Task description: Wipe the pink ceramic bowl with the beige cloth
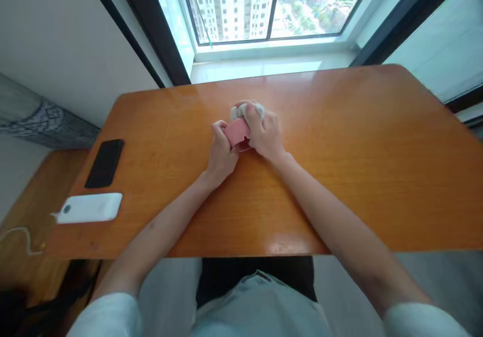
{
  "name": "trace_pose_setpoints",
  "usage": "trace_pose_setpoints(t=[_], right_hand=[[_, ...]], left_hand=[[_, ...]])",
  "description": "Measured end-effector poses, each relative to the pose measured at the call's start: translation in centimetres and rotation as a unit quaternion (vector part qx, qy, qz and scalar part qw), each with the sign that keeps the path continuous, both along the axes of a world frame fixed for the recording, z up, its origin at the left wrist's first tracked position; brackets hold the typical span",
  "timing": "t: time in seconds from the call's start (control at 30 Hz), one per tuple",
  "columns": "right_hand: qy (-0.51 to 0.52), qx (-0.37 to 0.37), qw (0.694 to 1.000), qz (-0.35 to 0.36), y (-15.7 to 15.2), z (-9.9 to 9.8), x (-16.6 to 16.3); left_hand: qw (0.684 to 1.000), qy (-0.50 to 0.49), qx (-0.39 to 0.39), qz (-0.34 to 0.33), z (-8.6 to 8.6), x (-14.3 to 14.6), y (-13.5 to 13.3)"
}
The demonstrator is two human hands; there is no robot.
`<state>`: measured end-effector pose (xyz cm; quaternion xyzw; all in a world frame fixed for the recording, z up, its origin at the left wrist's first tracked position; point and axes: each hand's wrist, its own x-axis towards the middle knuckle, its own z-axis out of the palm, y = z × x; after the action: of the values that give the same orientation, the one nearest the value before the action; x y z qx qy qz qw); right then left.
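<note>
Near the middle of the wooden table, my left hand (222, 151) grips a small pink object (237, 131) from its left side. The pink piece has a curved or folded face with a notch low on its right; its exact kind does not show. My right hand (266, 131) is closed on a crumpled white cloth or tissue (241, 111), pressed against the top and right of the pink object. Part of the cloth is hidden by the right fingers. A thin pale line hangs just under the pink object, between the two hands.
On the table's (358, 166) left side lie a black phone (104, 163) and a white phone-like device (90, 208) with a white cable at its end. A window (271, 10) and sill are beyond the far edge. A grey curtain (49, 120) hangs at left.
</note>
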<state>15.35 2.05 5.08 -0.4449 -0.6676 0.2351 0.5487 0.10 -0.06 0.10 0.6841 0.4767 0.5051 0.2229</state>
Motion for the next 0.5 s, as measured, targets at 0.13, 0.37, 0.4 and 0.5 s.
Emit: trace_pose_setpoints(t=[0.13,0.37,0.4,0.5], right_hand=[[0.145,-0.066,0.987,0.002,1.6,-3.5,1.1],[-0.078,-0.015,0.996,-0.039,-1.1,0.6,0.1],[-0.154,0.007,0.987,-0.051,-1.9,1.6,-0.3],[-0.34,0.041,0.937,-0.075,-3.8,3.7,-2.1]], left_hand=[[1.0,-0.011,-0.004,0.011,0.1,0.1,-0.1],[1.0,0.0,-0.004,0.022,0.1,-0.2,-0.1],[1.0,0.006,0.004,0.017,0.1,-0.2,0.0],[0.999,0.032,0.026,-0.002,-0.5,-0.5,0.4]])
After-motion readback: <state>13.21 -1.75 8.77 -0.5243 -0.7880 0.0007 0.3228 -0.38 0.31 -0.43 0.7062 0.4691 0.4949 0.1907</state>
